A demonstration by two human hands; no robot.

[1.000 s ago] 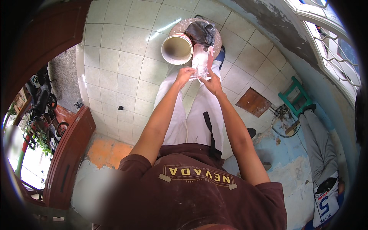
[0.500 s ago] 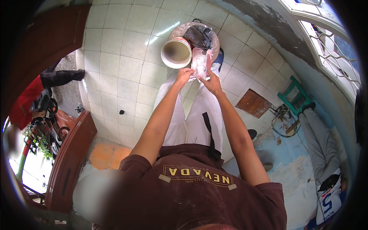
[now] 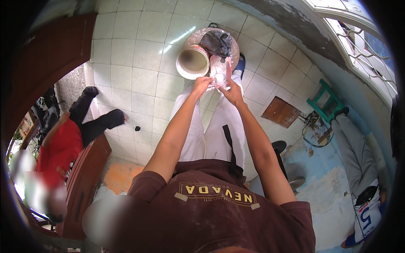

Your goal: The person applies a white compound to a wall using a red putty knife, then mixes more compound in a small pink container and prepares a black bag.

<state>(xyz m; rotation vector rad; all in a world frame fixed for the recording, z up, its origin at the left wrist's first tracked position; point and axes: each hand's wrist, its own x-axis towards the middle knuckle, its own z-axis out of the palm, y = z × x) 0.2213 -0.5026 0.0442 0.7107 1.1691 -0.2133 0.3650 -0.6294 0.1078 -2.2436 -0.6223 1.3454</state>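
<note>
My left hand (image 3: 202, 84) and my right hand (image 3: 230, 90) are closed on the near end of a crumpled, translucent pink-and-white plastic package (image 3: 219, 68), one at each side. What is inside it is too small to tell. Its far end rests on a round, speckled surface (image 3: 192, 39) at my knees. A white bucket (image 3: 192, 63) sits left of the package, its inside shadowed. A dark plastic bag (image 3: 215, 41) lies beyond the package on the same round surface.
A person in red (image 3: 61, 149) steps through the left doorway, beside a wooden door (image 3: 84, 185). Right are a green plastic stool (image 3: 322, 101), another person's grey-trousered legs (image 3: 354, 156), cables (image 3: 316, 141), a brown floor panel (image 3: 278, 111) and a grilled window (image 3: 358, 50).
The person in red has come in from the left through the doorway. My hands, the package and the bucket sit slightly lower in the picture, with the same grip.
</note>
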